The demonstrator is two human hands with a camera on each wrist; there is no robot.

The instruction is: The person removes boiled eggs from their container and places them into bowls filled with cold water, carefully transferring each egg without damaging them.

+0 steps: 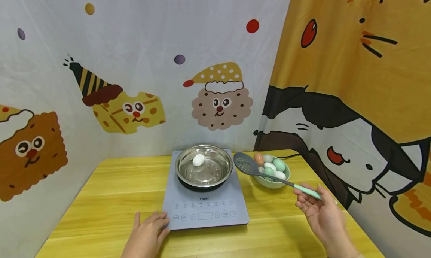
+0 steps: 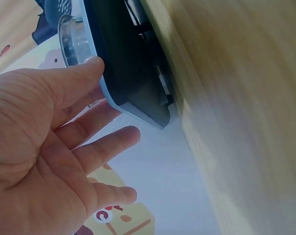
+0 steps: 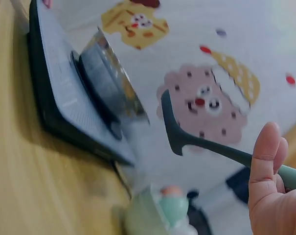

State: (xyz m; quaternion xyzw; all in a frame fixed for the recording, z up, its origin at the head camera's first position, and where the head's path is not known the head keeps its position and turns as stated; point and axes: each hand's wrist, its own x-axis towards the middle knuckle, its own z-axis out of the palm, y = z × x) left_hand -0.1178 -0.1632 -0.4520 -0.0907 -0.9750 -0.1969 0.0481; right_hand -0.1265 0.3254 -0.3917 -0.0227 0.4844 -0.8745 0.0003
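In the head view my right hand (image 1: 324, 213) grips the mint-green handle of a slotted spoon (image 1: 247, 163), whose dark grey perforated head hangs in the air between the pan and the bowl. The right wrist view shows the spoon (image 3: 206, 143) from the side, apart from the steel pan (image 3: 106, 81). My left hand (image 1: 148, 231) touches the front left corner of the induction cooktop (image 1: 205, 207); its thumb and index fingertip rest at the edge while the other fingers (image 2: 108, 147) extend loosely. One white egg (image 1: 198, 160) lies in the steel pan (image 1: 183, 179) on the cooktop.
Right of the cooktop stands a pale green bowl (image 1: 270, 184) holding several white, greenish and brown eggs. A black cord (image 1: 291, 155) runs behind it. The wooden table (image 1: 111, 198) ends against a printed curtain (image 1: 141, 63) at the back and right.
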